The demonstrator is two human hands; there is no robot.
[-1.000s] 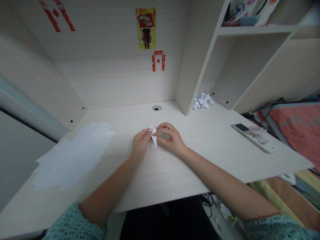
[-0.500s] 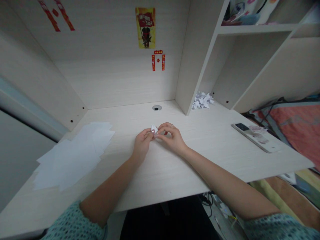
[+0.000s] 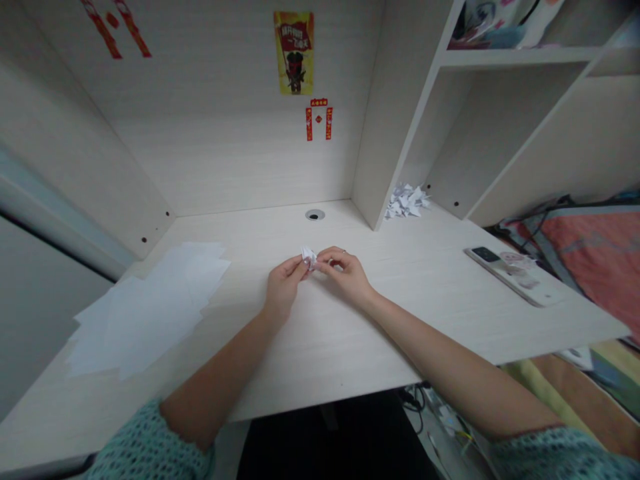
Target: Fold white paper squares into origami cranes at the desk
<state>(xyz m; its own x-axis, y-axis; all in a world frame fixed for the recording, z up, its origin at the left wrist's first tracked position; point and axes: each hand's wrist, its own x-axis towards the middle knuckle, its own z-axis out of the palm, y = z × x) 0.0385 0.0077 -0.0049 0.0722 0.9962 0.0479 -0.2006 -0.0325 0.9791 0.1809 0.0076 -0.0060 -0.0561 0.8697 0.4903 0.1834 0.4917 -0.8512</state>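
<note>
Paper piece (image 3: 309, 258), small, white and folded, sits at frame centre, held just above the desk between my left hand (image 3: 285, 283) and right hand (image 3: 345, 273). My left thumb and fingertips close on its left side; my right fingertips (image 3: 327, 257) close on its right, so both hands grip it. Keep the pinch at the fingertips for fine control of the folds. Working room: the laminate desk (image 3: 320, 347) extends from my hands to its front edge. Loose white sheets (image 3: 150, 310) lie well apart at lower left, a smartphone (image 3: 510, 277) lies at right near the desk edge, and folded paper pieces (image 3: 406, 202) sit in the far corner.
</note>
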